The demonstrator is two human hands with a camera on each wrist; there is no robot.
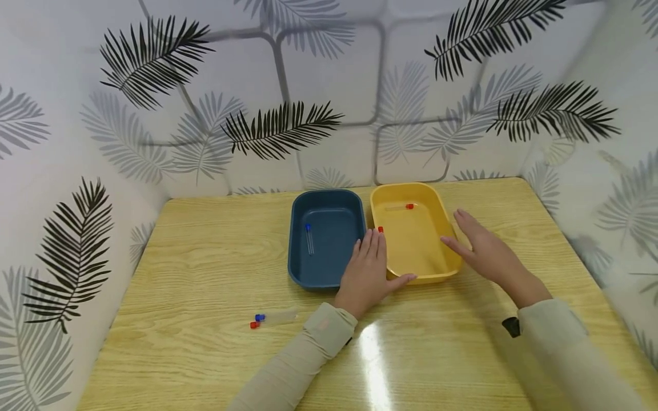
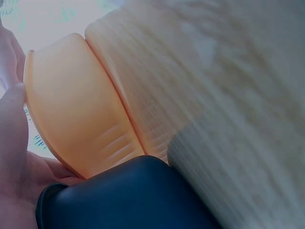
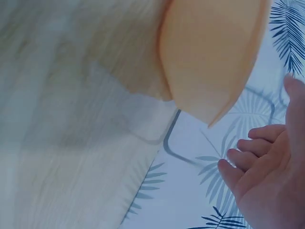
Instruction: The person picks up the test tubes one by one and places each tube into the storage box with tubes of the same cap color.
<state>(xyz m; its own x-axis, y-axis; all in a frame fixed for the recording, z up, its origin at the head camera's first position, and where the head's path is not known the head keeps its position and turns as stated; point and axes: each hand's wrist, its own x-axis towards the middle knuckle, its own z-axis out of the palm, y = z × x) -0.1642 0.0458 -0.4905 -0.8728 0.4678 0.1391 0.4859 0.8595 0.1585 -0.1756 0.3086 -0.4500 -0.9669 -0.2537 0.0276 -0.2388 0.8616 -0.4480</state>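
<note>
On the wood-grained bench [image 1: 205, 257], side by side before the leaf-patterned backdrop [image 1: 329, 74]: a blue tray [image 1: 334, 234] at left, a yellow tray [image 1: 418, 245] at right. Across their neighbouring rims, the left hand [image 1: 366, 274], fingers straight towards the far side, thumb spread over the near edge of the yellow tray. Just beyond that tray's right side, the right hand [image 1: 485, 254], fingers extended, holding nothing (thumb contact with the rim hard to judge from above). Visible in the head view alone: inside the blue tray, a blue-capped tube [image 1: 309, 240]; inside the yellow tray, a red-capped tube [image 1: 406, 206] at the far end and a red cap [image 1: 381, 229] beside the left fingertips; on the bench, left and near, a second blue-capped tube [image 1: 272, 315] beside another red cap [image 1: 255, 325]. Only in the left wrist view, the trays' outer sides close up, thumb against the yellow rim. In the right wrist view, a gap between right thumb and yellow tray, fingers slightly bent.
</note>
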